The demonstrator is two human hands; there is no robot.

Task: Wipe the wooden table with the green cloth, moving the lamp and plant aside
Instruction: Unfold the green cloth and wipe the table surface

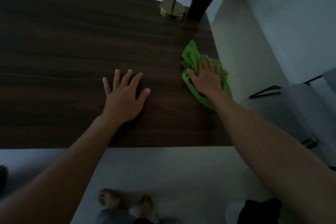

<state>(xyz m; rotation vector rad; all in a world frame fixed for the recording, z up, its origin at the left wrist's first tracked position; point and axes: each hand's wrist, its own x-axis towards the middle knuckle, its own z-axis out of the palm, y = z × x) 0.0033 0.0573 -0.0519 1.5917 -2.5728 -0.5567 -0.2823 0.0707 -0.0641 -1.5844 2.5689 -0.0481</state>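
The dark wooden table (72, 51) fills the upper left of the view. My right hand (206, 78) presses flat, fingers straight, on the crumpled green cloth (190, 54) at the table's right edge. My left hand (125, 94) rests flat on the bare wood near the front middle, fingers spread. At the table's far right corner stands the lamp, with a round brass base (171, 9) and a thin stem. Beside it on the right is the plant in a dark pot (199, 7).
A pale wall or cabinet (291, 32) rises just right of the table. A chair with black legs (265, 92) stands lower right. The table's front edge (163, 146) runs across the view, with pale floor and my bare feet (125, 202) below.
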